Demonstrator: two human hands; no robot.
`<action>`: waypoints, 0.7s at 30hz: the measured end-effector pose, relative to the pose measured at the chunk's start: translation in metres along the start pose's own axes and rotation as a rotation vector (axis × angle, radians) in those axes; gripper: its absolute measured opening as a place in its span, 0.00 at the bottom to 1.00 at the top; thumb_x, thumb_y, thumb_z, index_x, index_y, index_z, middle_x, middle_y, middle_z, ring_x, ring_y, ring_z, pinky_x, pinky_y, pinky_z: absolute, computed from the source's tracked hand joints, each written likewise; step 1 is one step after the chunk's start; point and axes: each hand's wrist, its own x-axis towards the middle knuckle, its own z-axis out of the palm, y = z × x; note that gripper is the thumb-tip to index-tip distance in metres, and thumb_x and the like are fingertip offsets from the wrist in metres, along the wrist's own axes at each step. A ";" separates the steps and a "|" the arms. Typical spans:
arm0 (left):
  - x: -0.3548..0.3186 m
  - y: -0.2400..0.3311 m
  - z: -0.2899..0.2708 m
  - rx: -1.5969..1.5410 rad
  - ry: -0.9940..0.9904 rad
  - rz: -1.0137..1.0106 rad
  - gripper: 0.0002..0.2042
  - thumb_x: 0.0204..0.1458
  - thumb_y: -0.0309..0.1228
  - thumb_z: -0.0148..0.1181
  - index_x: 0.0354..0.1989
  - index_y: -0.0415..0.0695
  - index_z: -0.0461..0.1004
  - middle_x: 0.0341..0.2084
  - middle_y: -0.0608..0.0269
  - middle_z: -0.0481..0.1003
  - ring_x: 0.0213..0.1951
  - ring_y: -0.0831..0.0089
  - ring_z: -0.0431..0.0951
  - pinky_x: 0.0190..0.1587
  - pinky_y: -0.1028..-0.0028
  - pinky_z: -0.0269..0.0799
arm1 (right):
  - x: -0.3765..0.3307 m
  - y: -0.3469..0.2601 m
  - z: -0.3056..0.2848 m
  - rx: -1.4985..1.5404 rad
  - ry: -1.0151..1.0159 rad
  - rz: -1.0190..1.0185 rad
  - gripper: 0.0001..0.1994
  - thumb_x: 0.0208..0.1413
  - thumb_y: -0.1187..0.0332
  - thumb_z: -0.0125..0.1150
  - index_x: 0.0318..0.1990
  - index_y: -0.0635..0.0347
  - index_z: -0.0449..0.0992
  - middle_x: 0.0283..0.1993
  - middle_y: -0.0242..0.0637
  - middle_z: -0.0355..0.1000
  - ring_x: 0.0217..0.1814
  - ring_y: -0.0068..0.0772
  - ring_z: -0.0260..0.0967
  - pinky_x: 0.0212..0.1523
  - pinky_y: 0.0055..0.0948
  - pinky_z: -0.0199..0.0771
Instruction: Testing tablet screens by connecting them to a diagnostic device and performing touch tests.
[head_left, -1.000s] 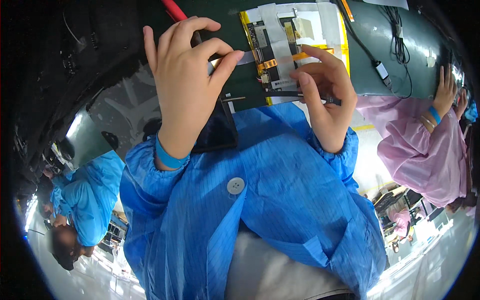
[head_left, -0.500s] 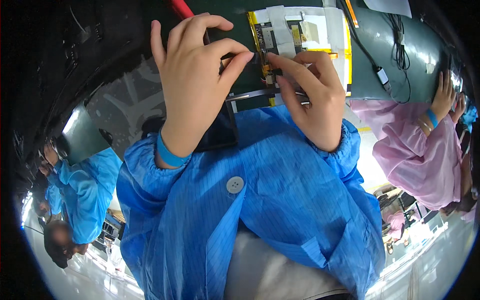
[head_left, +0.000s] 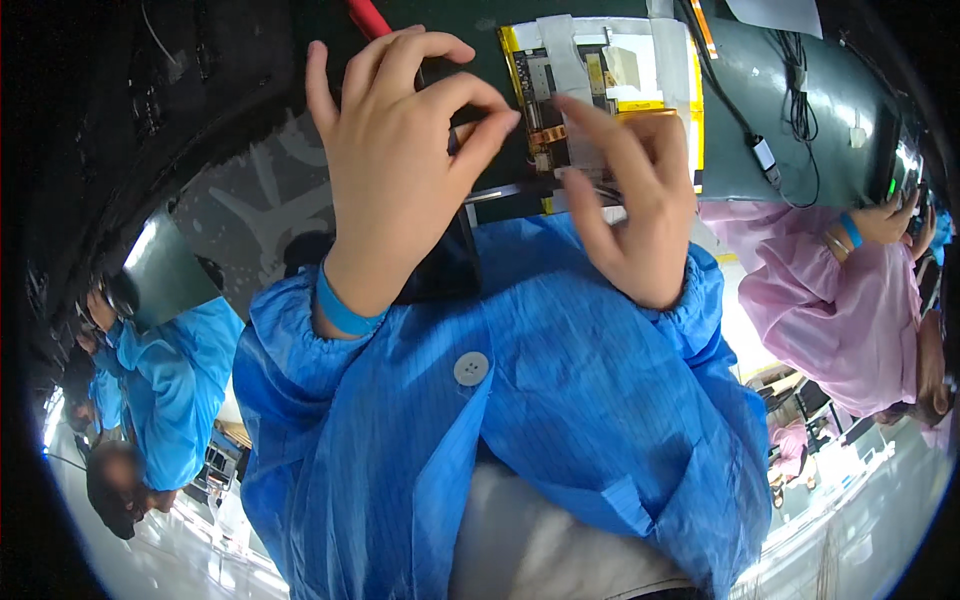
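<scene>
My left hand hangs at the left edge of an opened electronic device. Its thumb and index finger are pinched together; whatever is between them is too small or hidden to make out. Over the device's lower part is my right hand, its thumb and index finger apart and slightly blurred, with nothing visible between them. The device shows a dark circuit board, a copper-coloured strip, grey tape and a white panel edged in yellow tape. A dark flat panel lies partly hidden under my left wrist.
A red tool handle sticks out beyond my left hand. On the green mat to the right lie a cable with a metal plug and a bundled black cable. People in pink and blue sleeves are on either side.
My right thumb and index finger have spread and come away from the board's left part, uncovering the copper-coloured strip. My left hand stays pinched and has shifted slightly right.
</scene>
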 end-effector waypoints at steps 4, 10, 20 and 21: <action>0.001 0.013 -0.013 -0.081 0.156 0.125 0.12 0.42 0.37 0.65 0.37 0.53 0.77 0.41 0.70 0.75 0.51 0.67 0.70 0.62 0.55 0.47 | -0.017 -0.004 -0.025 0.493 -0.026 0.363 0.14 0.46 0.77 0.53 0.43 0.65 0.66 0.32 0.38 0.64 0.29 0.26 0.63 0.31 0.27 0.64; -0.005 0.051 -0.005 -0.697 -0.127 0.281 0.13 0.38 0.27 0.67 0.35 0.44 0.74 0.31 0.61 0.75 0.36 0.61 0.76 0.41 0.66 0.71 | -0.027 0.005 -0.038 0.837 0.030 0.385 0.10 0.49 0.78 0.60 0.38 0.64 0.66 0.31 0.32 0.68 0.32 0.20 0.65 0.37 0.20 0.66; -0.012 0.034 -0.015 -0.173 0.202 0.376 0.11 0.33 0.27 0.69 0.28 0.48 0.76 0.27 0.67 0.74 0.32 0.69 0.73 0.40 0.68 0.67 | -0.009 -0.007 -0.015 0.902 -0.053 0.402 0.05 0.50 0.80 0.60 0.36 0.68 0.74 0.35 0.35 0.74 0.36 0.23 0.74 0.40 0.21 0.74; -0.011 0.032 -0.014 -0.149 0.222 0.325 0.10 0.32 0.29 0.70 0.27 0.51 0.77 0.31 0.70 0.74 0.37 0.70 0.72 0.43 0.67 0.65 | -0.005 -0.007 -0.012 0.923 -0.021 0.397 0.06 0.49 0.79 0.61 0.36 0.66 0.74 0.34 0.33 0.75 0.35 0.22 0.74 0.36 0.20 0.74</action>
